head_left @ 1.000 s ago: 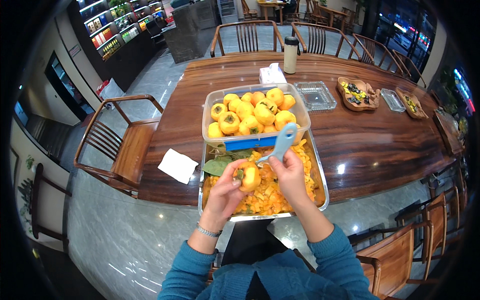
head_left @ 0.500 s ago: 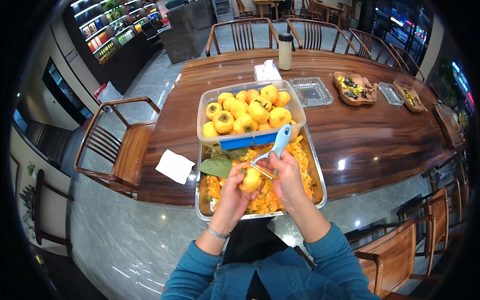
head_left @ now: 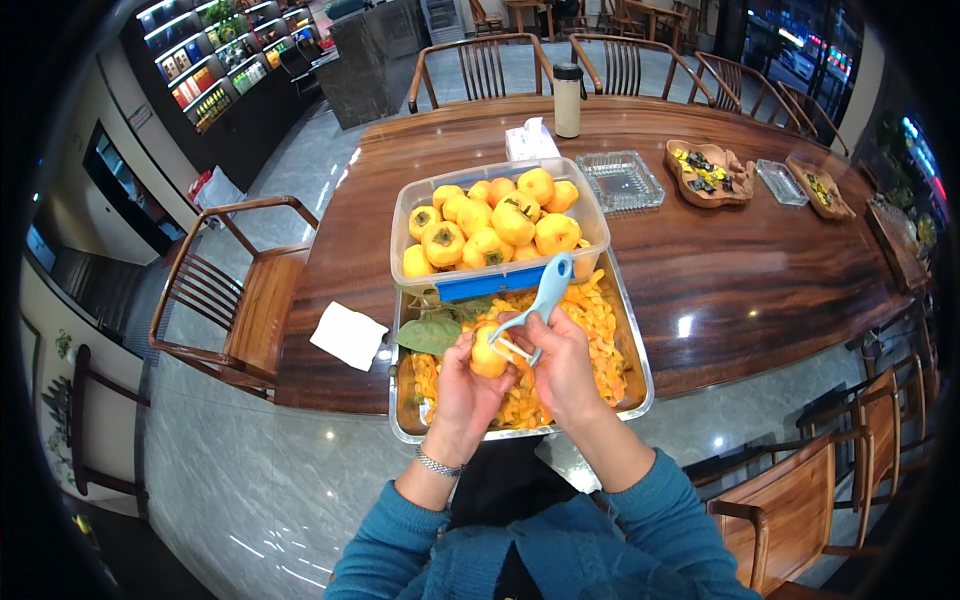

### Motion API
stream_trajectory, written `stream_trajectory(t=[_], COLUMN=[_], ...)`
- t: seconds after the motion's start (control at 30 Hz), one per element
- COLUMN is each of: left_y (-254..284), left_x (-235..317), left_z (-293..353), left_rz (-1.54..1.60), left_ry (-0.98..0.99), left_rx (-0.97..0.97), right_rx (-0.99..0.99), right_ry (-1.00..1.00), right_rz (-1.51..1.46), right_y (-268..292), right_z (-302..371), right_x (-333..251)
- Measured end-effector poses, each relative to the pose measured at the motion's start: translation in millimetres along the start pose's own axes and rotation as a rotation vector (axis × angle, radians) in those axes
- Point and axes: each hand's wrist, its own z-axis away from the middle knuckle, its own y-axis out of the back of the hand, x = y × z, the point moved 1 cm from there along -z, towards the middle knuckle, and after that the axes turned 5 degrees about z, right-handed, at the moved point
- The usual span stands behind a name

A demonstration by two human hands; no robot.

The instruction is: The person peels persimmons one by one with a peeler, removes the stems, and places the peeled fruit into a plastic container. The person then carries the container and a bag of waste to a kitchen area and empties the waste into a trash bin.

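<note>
An orange persimmon (head_left: pixel 487 354) is held in my left hand (head_left: pixel 463 392), fingers curled round it. My right hand (head_left: pixel 567 374) grips a peeler with a light blue handle (head_left: pixel 550 290); its handle points up and away, and its blade end lies against the persimmon's right side. Both hands are over a metal tray (head_left: pixel 646 375) strewn with orange peelings (head_left: pixel 602 335). Green leaves (head_left: pixel 428 335) lie at the tray's left side. Across the tray's far part rests a see-through plastic box (head_left: pixel 601 215) with a blue clip, filled with several whole persimmons (head_left: pixel 485 247).
A white napkin (head_left: pixel 347 336) lies left of the tray on the wooden table (head_left: pixel 770 300). Behind the box stand a tissue pack (head_left: pixel 531 141) and a flask (head_left: pixel 567 103). Rightward are a glass tray (head_left: pixel 620 182) and a wooden snack dish (head_left: pixel 708 175). Wooden chairs (head_left: pixel 262 300) surround the table.
The persimmon has turned in my left hand and moved slightly left and up. My right hand and the peeler have shifted a little left, the handle now tilted slightly differently.
</note>
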Motion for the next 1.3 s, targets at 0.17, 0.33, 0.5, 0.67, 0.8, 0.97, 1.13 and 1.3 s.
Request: stream_trajectory(t=[0.17,0.33,0.5,0.67,0.8,0.97,1.13,1.3], left_y=[7.1,5.1,-4.8,-4.1,-1.4,0.4,2.4,3.4], left_x=[10.7,16.6,14.6,9.6,16.6,25.8,17.2,17.4], left_z=[-2.1,1.8,4.9,9.4,14.7,12.7,6.0,12.6], left_rz=[-0.011,-0.155,-0.374,-0.548,-0.490,-0.419,-0.362,-0.372], left_ry=[0.121,0.045,0.044,-0.036,0.040,-0.019,-0.047,0.001], left_rx=[-0.321,-0.185,-0.110,-0.097,-0.252,-0.199,-0.113,-0.209], right_rx=[0.076,0.044,-0.181,-0.163,-0.076,0.010,-0.098,0.057], right_ry=[-0.012,0.098,0.030,0.030,-0.015,0.121,0.042,0.052], right_rz=[-0.034,-0.001,0.198,0.290,0.198,0.098,0.155,0.131], right_y=[10.5,10.7,-3.2,-4.1,6.8,8.1,-2.0,6.1], right_z=[-12.2,-11.9,-3.2,-9.1,-20.1,-17.6,-2.0,-13.5], right_x=[-2.8,-16.3,-19.2,-13.1,-9.6,-13.7,-7.2,1.7])
